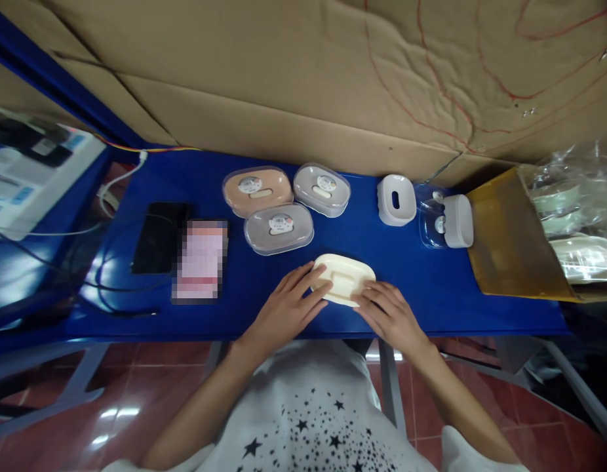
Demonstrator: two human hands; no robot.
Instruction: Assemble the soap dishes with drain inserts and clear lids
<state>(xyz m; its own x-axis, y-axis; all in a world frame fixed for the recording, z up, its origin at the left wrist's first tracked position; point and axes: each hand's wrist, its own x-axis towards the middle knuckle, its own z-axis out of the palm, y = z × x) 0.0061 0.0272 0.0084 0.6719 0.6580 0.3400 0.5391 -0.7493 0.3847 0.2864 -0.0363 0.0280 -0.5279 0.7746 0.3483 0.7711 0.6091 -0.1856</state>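
A cream oval plastic dish (350, 270) with a small rounded rectangle shaped in its middle is at the front of the blue table, between my hands. My left hand (293, 298) grips its left end, the fingers lying over the rim. At the right end, my right hand (389, 311) holds the edge with bent fingers. Just beyond the dish are a grey oval container (278, 229), a peach one (258, 190) and another grey one (322, 190), each with a clear cover and a label. My thumbs are partly hidden.
Two phones, one dark (158, 239) and one with a blurred screen (200, 262), lie at left near cables. White plastic holders (396, 200) and clear covers (429, 226) stand right of centre. A cardboard box (505, 236) with bagged pieces (586, 255) is at far right. Cardboard (264, 72) walls the back.
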